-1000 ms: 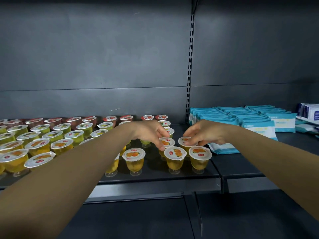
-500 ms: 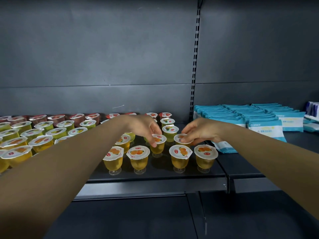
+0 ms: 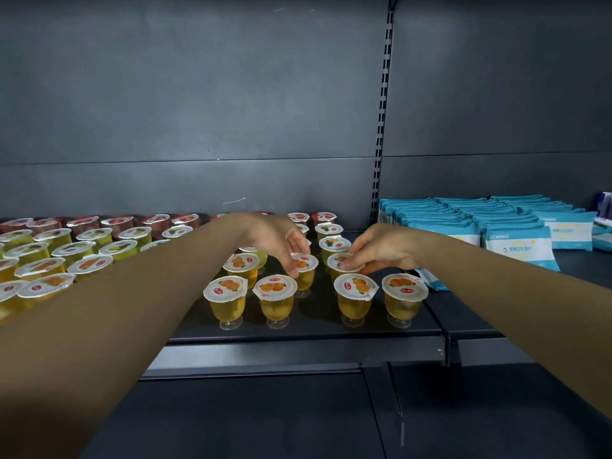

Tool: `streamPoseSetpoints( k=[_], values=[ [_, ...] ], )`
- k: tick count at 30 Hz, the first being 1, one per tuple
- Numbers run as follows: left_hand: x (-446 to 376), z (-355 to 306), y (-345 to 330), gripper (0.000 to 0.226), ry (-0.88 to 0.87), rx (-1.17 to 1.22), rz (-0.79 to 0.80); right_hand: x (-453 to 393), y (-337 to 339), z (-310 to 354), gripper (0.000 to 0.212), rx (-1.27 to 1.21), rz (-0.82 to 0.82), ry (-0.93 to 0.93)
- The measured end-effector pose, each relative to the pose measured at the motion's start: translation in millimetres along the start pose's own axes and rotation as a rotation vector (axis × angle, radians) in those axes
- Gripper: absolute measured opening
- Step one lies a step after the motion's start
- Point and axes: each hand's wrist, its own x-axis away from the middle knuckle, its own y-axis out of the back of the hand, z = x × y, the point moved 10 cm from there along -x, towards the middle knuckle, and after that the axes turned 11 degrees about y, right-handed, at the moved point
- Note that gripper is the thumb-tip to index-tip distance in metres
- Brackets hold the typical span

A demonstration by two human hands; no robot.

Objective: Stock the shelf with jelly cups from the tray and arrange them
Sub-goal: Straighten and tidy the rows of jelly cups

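The dark grey metal shelf [image 3: 298, 329] has a smooth, faintly sheened painted finish, and the matt grey metal back panel [image 3: 198, 111] behind it carries a few fine scratches. The clear glossy plastic jelly cups with yellow jelly [image 3: 228, 306] are sealed with thin white film lids [image 3: 275, 287], slightly crinkled at the edges. The teal and white soft plastic packets [image 3: 520, 246] look smooth and satiny.

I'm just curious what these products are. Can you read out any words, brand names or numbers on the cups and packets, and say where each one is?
None can be quoted.
Jelly cup lids: a small red logo beside printed oranges, too small to read.
Teal and white packets: a line of characters on the front, too blurred to read.
Blue and white boxes at the far right: print too small to read.
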Motion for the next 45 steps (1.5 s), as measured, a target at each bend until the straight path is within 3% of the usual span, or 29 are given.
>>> streamPoseSetpoints(
  k=[26, 35, 38, 42, 45],
  values=[
    [5.5, 10.0, 0.7, 0.054, 0.055, -0.027, -0.027, 4.5, -6.8, 5.6, 0.019, 0.012, -0.003, -0.026],
    [8.4, 12.6, 1.5, 0.054, 0.073, -0.021, -0.044, 8.2, -4.6, 11.0, 0.026, 0.062, -0.021, -0.025],
    [16.5, 13.1, 13.2, 0.048, 0.087, -0.022, -0.085, 10.9, 9.1, 26.6, 0.032, 0.195, -0.072, 0.017],
    [38.7, 23.2, 42.1, 0.049, 0.13, -0.056, -0.159, 26.1, 26.8, 84.4, 0.043, 0.695, -0.149, 0.165],
    [62.2, 43.3, 67.1, 0.058, 0.187, -0.131, -0.247, 42.2, 21.1, 127.8, 0.056, 0.887, -0.175, 0.257]
  ],
)
